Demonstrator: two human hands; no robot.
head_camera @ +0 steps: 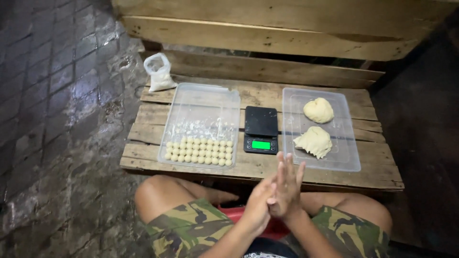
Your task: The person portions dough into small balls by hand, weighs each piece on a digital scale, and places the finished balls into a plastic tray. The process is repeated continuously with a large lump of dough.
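Two hands pressed palm to palm at near table (382, 179) edge, left hand (256, 208) under right hand (287, 188); whether dough sits between, cannot tell. Dough lumps (314, 141) in right tray (351, 165) just ahead-right, nearer right hand; scale (261, 129) straight ahead; rolled balls (200, 151) in left tray (191, 95), ahead-left

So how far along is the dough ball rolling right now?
Done: four rows of small dough balls fill the near end of the left tray. In hand: left hand and right hand are pressed together. Left: two dough lumps on the right tray, beside the scale.
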